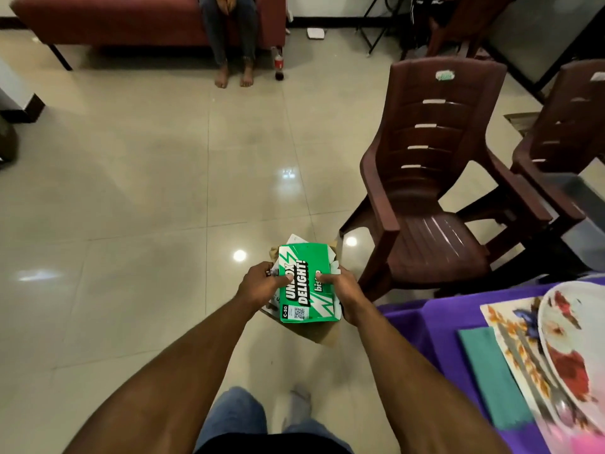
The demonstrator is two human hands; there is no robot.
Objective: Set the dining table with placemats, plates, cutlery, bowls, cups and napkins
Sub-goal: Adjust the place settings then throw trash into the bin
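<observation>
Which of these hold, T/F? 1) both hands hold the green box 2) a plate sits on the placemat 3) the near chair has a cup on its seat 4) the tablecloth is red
1) True: left hand and right hand each grip the green box.
2) True: the floral plate lies on the placemat.
3) False: the brown chair has a bare seat.
4) False: the tablecloth is purple.

"UNBOX DELIGHT!" is printed in white on the green box (307, 283); "C-50" and a QR code are set at its near end. A partly covered word begins "bis".
</observation>
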